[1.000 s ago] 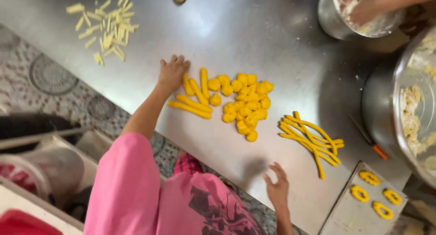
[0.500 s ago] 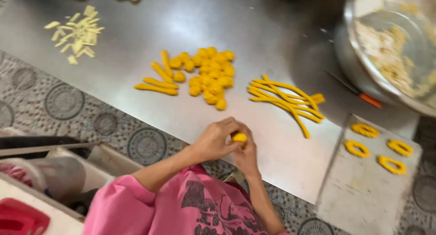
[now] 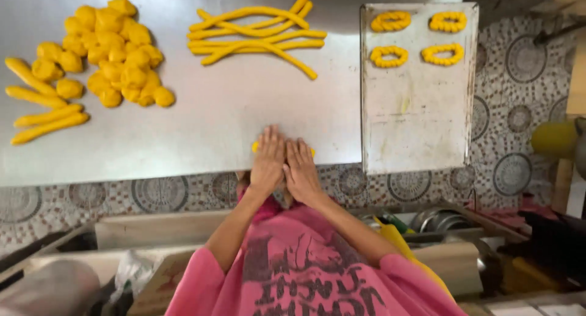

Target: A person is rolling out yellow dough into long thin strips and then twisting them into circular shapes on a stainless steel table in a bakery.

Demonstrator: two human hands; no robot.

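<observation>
Dough piece [image 3: 255,147], yellow, sits under our palms at the near edge of the steel table [image 3: 213,127], around 6 o'clock in view; only its ends peek out at both sides. Our left hand [image 3: 268,160] and right hand [image 3: 301,169] lie flat, side by side and touching, fingers straight, pressed down on it. At 10 o'clock a heap of yellow dough lumps [image 3: 116,50], with short thick rolls [image 3: 43,111] at 9. At 12 a bundle of long thin dough ropes [image 3: 256,32]. At 2 a metal tray [image 3: 415,121] carrying four twisted dough rings [image 3: 418,38] along its far end.
</observation>
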